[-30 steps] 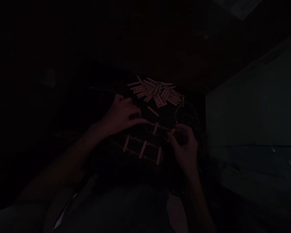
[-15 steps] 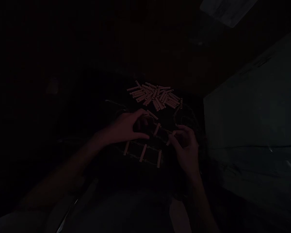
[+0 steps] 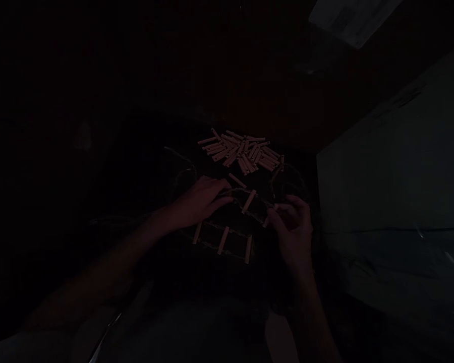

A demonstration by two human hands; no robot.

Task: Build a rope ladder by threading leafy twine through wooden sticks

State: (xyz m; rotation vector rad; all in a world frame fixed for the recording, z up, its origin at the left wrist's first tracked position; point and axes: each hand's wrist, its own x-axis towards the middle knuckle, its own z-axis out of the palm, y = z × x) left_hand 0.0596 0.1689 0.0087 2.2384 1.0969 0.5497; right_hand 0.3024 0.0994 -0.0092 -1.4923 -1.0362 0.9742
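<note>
The picture is very dark. A small rope ladder [image 3: 249, 201], made of thin twisted cords and flat wooden rungs, lies in a bend on a dark surface. My left hand [image 3: 200, 201] has its thumb and fingers on the two cords at the left of its upper stretch; what lies inside the grip is hidden. Between the thumb and fingers of my right hand [image 3: 293, 227] is the end of a wooden rung [image 3: 265, 221] at the upper right. Nearer to me, several rungs [image 3: 223, 240] stand in a row between cords. A loose wooden stick [image 3: 237, 180] lies just beyond my left fingertips.
Beyond the hands is a heap of wooden sticks [image 3: 242, 151] with holes in their ends. A cord end [image 3: 179, 155] curls at the left, and another cord [image 3: 276, 179] loops at the right by a single stick [image 3: 282, 162]. A pale surface [image 3: 393, 176] borders the right.
My left hand has lowered, its spread thumb and fingers closing on the cords. The upper ladder stretch has shifted slightly right and flattened. My right hand keeps its pinch, moving slightly.
</note>
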